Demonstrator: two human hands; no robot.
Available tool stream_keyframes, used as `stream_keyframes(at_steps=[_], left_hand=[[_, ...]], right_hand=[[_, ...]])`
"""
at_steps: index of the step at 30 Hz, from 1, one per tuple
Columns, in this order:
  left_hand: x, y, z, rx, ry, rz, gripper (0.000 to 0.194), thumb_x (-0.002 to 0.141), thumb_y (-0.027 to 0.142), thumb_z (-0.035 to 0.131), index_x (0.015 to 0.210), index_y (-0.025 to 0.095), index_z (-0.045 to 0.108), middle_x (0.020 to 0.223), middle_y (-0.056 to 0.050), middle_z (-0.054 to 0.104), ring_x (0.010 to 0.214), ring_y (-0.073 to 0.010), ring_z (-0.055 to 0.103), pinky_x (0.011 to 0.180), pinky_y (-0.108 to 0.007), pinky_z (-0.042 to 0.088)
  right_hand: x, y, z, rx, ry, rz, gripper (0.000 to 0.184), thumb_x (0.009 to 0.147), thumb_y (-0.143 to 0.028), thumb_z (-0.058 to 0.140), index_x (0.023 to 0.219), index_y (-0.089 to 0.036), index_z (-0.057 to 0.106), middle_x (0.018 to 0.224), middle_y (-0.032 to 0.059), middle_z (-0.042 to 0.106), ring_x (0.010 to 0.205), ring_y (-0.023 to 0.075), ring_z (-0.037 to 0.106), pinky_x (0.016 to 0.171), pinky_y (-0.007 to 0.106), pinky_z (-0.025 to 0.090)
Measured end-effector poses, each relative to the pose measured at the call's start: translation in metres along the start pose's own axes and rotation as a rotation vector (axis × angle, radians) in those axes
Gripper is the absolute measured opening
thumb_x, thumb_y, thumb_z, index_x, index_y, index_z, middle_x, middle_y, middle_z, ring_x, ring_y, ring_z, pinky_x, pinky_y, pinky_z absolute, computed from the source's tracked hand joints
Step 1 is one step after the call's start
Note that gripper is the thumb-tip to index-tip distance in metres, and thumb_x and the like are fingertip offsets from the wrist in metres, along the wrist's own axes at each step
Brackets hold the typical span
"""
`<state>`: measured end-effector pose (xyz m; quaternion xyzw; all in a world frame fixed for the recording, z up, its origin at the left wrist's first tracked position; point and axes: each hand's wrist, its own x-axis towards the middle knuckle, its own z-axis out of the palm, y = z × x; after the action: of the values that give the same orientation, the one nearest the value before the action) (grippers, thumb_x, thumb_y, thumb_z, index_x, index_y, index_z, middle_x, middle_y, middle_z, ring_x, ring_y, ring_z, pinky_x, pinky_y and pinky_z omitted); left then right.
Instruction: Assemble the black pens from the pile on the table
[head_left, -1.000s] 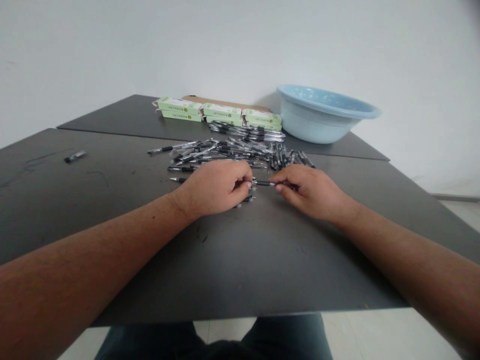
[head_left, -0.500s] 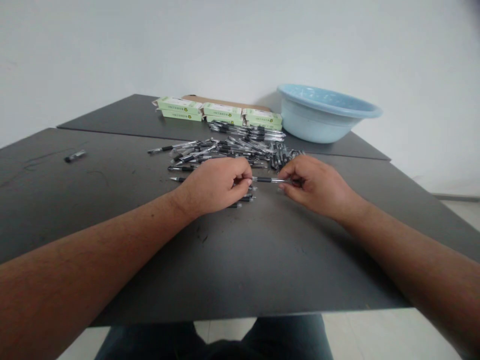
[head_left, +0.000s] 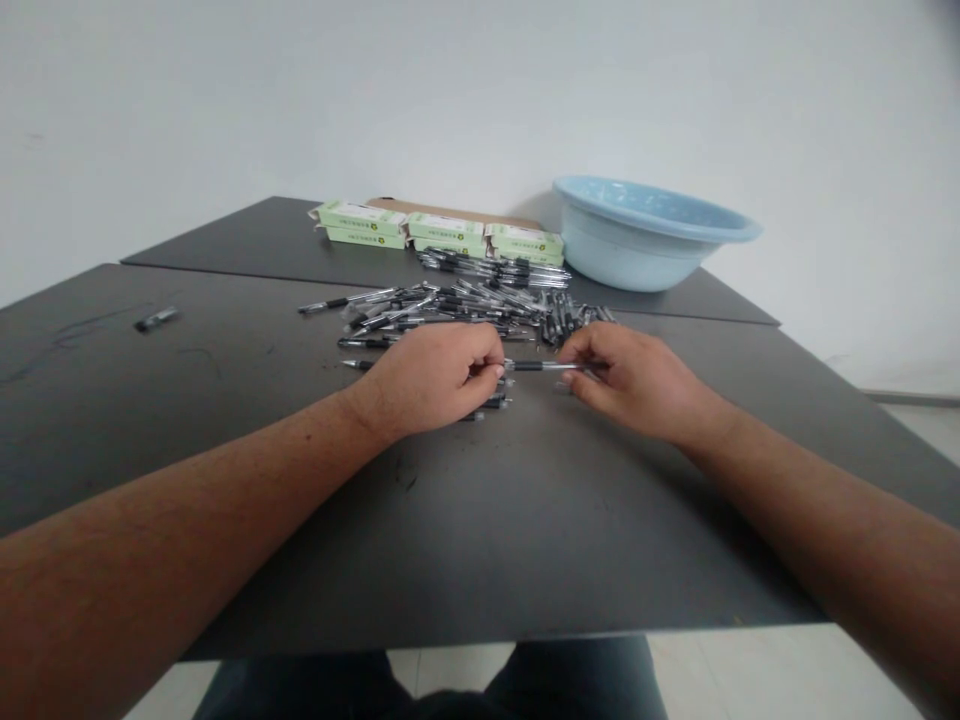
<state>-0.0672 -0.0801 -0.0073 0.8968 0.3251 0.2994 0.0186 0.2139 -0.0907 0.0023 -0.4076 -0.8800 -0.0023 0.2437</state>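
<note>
A pen with a black grip and clear barrel lies level between my two hands. Its left end is pinched between the thumb and fingertips of my left hand. My right hand has its thumb and fingers closed around the other end, which they partly hide. Under and beside my left hand, several pens lie on the table, mostly covered by it. Just beyond both hands spreads a loose heap of pens, with small dark-and-clear pieces at its right side.
Light-green boxes stand stacked in pairs at the back. Before them lies a bundle of pens. A blue basin stands at the back right. One small clear-and-black piece lies far left on the dark table.
The view has shifted slightly, so the scene sits a little lower. My right thumb has moved slightly away from its fingers; both hands stay at the same pen.
</note>
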Motion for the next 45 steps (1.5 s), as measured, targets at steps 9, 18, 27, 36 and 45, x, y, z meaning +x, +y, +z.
stream_keyframes(at_steps=[9,18,27,36,45], left_hand=[[-0.0003,-0.0016,0.0012,-0.005,-0.011,0.0,0.01,0.093,0.022,0.058,0.089,0.019,0.067,0.081,-0.002,0.07,0.074,-0.0172,0.064,0.07,-0.03,0.044],[0.0002,-0.0027,0.0018,0.007,-0.023,0.0,0.011,0.093,0.022,0.058,0.089,0.018,0.067,0.08,-0.002,0.07,0.074,-0.0174,0.064,0.07,-0.03,0.043],[0.0003,-0.0027,0.0027,0.018,-0.014,0.016,0.01,0.093,0.021,0.059,0.088,0.018,0.067,0.08,-0.002,0.07,0.073,-0.0172,0.064,0.07,-0.03,0.043],[0.0007,-0.0011,0.0015,0.022,-0.029,0.017,0.012,0.094,0.022,0.058,0.088,0.018,0.067,0.079,-0.002,0.07,0.073,-0.0175,0.064,0.069,-0.03,0.043],[0.0002,-0.0012,0.0008,0.013,-0.039,0.019,0.011,0.093,0.021,0.058,0.087,0.018,0.066,0.079,-0.002,0.07,0.072,-0.0171,0.063,0.069,-0.029,0.043]], right_hand=[[0.0004,0.0006,0.0008,0.025,-0.04,0.018,0.017,0.094,-0.027,0.066,0.111,-0.021,0.068,0.098,0.005,0.079,0.086,0.0215,0.073,0.077,0.032,0.053],[-0.0005,0.0024,0.0036,0.059,-0.052,-0.039,0.016,0.1,-0.029,0.06,0.11,-0.02,0.069,0.097,0.0065,0.078,0.087,0.0209,0.073,0.077,0.031,0.053],[-0.0002,0.0049,0.0062,0.061,-0.069,-0.062,0.022,0.104,-0.031,0.053,0.112,-0.02,0.07,0.101,0.0086,0.079,0.093,0.0233,0.073,0.084,0.034,0.054],[0.0001,0.0041,0.005,0.061,-0.088,-0.081,0.024,0.105,-0.03,0.05,0.108,-0.019,0.071,0.101,0.0092,0.078,0.093,0.0227,0.073,0.083,0.033,0.053],[0.0002,0.004,0.0058,0.067,-0.104,-0.096,0.023,0.105,-0.03,0.049,0.103,-0.02,0.07,0.097,0.0085,0.077,0.092,0.0232,0.072,0.082,0.033,0.052]])
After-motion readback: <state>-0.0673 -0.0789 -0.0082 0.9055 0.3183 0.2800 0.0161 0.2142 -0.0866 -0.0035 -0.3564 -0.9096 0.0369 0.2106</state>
